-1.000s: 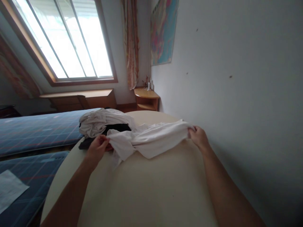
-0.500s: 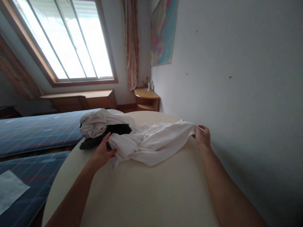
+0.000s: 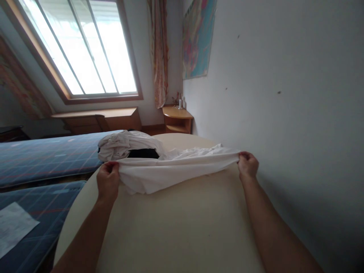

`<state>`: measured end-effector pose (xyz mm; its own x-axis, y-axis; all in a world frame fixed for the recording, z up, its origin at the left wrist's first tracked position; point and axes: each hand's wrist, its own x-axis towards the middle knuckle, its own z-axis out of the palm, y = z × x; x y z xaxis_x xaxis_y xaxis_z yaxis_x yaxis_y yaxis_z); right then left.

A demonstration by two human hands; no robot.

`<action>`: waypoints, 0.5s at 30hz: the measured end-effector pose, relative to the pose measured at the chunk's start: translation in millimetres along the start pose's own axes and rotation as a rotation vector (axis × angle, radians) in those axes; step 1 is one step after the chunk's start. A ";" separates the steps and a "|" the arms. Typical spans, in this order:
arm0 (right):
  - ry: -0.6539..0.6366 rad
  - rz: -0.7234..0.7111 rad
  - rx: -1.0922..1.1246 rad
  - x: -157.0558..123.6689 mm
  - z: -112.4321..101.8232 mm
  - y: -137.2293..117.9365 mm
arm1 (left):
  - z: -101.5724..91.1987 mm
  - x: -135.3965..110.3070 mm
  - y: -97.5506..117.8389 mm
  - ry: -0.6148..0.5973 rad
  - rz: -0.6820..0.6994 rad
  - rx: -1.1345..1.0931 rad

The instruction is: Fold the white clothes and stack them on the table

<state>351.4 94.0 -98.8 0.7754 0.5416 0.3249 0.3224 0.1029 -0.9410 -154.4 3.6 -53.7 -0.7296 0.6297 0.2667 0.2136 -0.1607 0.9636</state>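
A white cloth garment (image 3: 167,174), its exact kind unclear, is stretched sideways above the round cream table (image 3: 170,227). My left hand (image 3: 108,181) is closed on its left corner, and my right hand (image 3: 248,165) pinches the right end. The edge between the two hands is pulled nearly straight, while the near part hangs down in a loose flap. Crumpled folds of the same cloth lie just behind that edge. Beyond my left hand sits a heap of white clothes (image 3: 127,143), with a black cloth (image 3: 143,153) partly showing under it.
Two blue plaid mattresses (image 3: 57,153) lie left of the table, the nearer one bearing a white sheet of paper (image 3: 15,229). A bare wall (image 3: 284,125) runs close along the right. Behind stand a wooden corner shelf (image 3: 178,112) and a low desk (image 3: 113,117) beneath the window.
My left hand has moved left and closed on the garment's corner, drawing the bunched edge out straight. My right hand, still gripping its end, has shifted slightly right.
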 end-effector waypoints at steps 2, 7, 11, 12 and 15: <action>-0.012 0.009 0.000 -0.9 1.1 2.0 | 1.4 -3.4 -0.6 -0.051 -0.001 0.024; -0.114 0.080 0.183 -8.5 4.9 -0.4 | 9.5 -14.5 -0.8 -0.433 0.094 -0.057; -0.123 0.099 0.233 -11.8 5.5 -5.2 | 12.3 -16.6 -7.1 -0.635 0.348 0.192; -0.122 0.112 0.229 -11.7 5.3 -5.5 | 12.2 -17.0 -8.1 -0.641 0.366 0.280; -0.154 0.152 0.121 -10.8 4.8 -4.3 | 8.9 -18.3 -8.1 -0.554 0.353 0.502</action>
<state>339.0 91.6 -98.7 0.7150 0.6784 0.1687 0.1334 0.1045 -0.9855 -137.0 0.2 -66.6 -0.1674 0.9103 0.3785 0.7307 -0.1432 0.6675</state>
